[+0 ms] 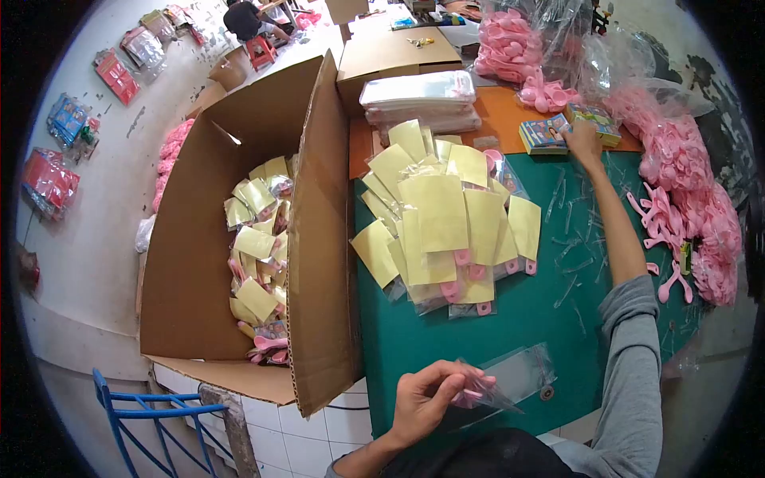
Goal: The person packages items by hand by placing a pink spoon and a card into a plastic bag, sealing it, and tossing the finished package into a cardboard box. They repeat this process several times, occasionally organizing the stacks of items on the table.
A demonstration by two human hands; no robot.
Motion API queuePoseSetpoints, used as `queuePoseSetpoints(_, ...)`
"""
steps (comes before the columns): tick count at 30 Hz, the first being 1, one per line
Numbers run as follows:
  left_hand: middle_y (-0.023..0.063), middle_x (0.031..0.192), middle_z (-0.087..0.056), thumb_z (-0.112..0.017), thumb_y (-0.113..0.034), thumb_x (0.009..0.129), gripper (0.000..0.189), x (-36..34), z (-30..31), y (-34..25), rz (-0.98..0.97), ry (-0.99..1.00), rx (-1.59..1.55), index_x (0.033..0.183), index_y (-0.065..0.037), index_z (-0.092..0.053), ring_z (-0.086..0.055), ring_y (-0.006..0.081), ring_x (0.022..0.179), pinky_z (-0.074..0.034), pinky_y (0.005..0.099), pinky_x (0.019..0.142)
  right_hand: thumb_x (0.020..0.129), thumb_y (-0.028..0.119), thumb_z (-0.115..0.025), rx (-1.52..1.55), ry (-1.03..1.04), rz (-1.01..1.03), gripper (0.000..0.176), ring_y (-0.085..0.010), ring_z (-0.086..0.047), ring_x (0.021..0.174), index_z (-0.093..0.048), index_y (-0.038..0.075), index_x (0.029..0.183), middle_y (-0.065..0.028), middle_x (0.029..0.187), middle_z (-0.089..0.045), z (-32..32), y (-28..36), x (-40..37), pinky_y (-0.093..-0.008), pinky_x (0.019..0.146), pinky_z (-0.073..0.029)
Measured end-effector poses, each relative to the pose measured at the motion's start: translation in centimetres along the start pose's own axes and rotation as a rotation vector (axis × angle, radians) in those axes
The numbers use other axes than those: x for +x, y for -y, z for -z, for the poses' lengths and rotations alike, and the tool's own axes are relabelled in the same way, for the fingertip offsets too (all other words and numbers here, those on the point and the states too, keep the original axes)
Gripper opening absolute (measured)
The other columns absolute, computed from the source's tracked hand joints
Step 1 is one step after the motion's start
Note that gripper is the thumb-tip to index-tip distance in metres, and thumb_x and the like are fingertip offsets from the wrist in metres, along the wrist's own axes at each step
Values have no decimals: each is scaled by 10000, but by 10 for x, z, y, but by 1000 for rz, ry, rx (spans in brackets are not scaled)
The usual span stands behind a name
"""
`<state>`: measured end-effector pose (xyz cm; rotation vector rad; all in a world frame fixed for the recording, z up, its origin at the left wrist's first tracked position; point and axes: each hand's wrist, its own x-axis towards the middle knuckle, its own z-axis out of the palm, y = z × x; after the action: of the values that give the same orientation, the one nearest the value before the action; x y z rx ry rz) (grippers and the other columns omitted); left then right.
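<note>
My left hand (422, 402), low in the view, pinches a clear plastic bag (494, 392) with a pink plastic spoon (468, 393) in it. Stretched out to the far side of the table, my right hand (584, 145) has its fingertips closed at the edge of a blue printed card stack (545, 134). A second, yellow-green card stack (596, 124) lies just beyond that hand. Between my arms, a heap of filled clear bags with pale yellow cards (434, 213) covers part of the green table top (446, 342); pink spoon handles show under the cards.
Left of the table stands a tall open cardboard box (327, 239) holding more filled bags (256, 296). Clear bags (418, 89) are stacked at the back. Loose pink spoons (665, 223) and big bags of spoons (685, 175) line the right side. A blue metal frame (163, 410) stands lower left.
</note>
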<state>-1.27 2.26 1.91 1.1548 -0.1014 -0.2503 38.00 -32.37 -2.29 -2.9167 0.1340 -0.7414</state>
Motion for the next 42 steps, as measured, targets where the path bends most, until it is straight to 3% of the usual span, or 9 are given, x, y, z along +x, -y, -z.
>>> queuePoseSetpoints(2,125,963,-656,-474,-133,953,208,4,-3,-2,-52,-7,-2,972,38,-591,-638,150,884,-534,237,670,837,231,-606,-28,-296,191,281,-331,-632,748,-637,-48,858,-198,829,-622,16,11,-12,-393,674,-484)
queuePoseSetpoints(8,126,951,-661,-470,-139,956,222,7,-4,-1,3,-81,116,1001,36,-599,-642,146,850,-521,237,678,889,110,-539,1020,330,208,212,-81,-553,610,-550,11,1076,-48,805,-599,148,84,-116,-226,489,-451)
queuePoseSetpoints(11,125,922,-666,-481,-135,951,224,10,-5,4,-38,-93,110,1006,47,-600,-647,150,824,-521,244,696,858,43,-576,1314,506,130,230,-86,-564,615,-526,-14,1075,-62,864,-603,226,114,-205,-224,502,-489)
queuePoseSetpoints(21,60,790,-670,-551,-160,911,213,11,-7,0,2,138,305,963,29,-634,-606,55,732,-497,212,665,795,-13,-618,870,572,226,171,-154,-636,719,-585,-14,962,-100,834,-634,294,107,-283,-272,608,-521)
queuePoseSetpoints(25,65,852,-679,-556,-140,913,249,6,-16,-17,85,312,537,1099,23,-583,-587,51,774,-486,218,673,773,-10,-629,841,679,279,150,-199,-637,706,-595,-8,919,-125,805,-614,296,107,-295,-291,609,-506)
queuePoseSetpoints(30,82,812,-695,-591,-160,890,372,-1,-30,-19,35,358,569,1235,-49,-508,-606,60,726,-478,236,624,818,91,-589,534,765,721,267,-360,-573,759,-494,-9,1047,-167,916,-516,280,104,-314,-423,630,-475)
queuePoseSetpoints(36,132,834,-691,-640,-254,853,557,-12,-29,-14,35,261,869,1333,-116,-395,-656,135,755,-489,288,627,814,91,-624,900,821,565,140,-237,-579,670,-570,-38,831,-106,800,-563,256,106,-320,-305,582,-475)
queuePoseSetpoints(40,130,870,-686,-677,-212,826,579,-24,3,-13,91,307,726,1322,-96,-401,-641,137,748,-499,291,662,726,97,-741,1104,1014,-136,205,-45,-509,669,-590,-30,779,15,741,-552,248,95,-325,-231,559,-415)
queuePoseSetpoints(42,106,842,-682,-688,-145,811,589,-30,15,-4,35,245,586,1320,-81,-400,-629,118,740,-497,268,671,725,96,-743,1175,959,-103,198,-42,-506,665,-589,-20,770,16,714,-560,237,88,-334,-218,552,-402)
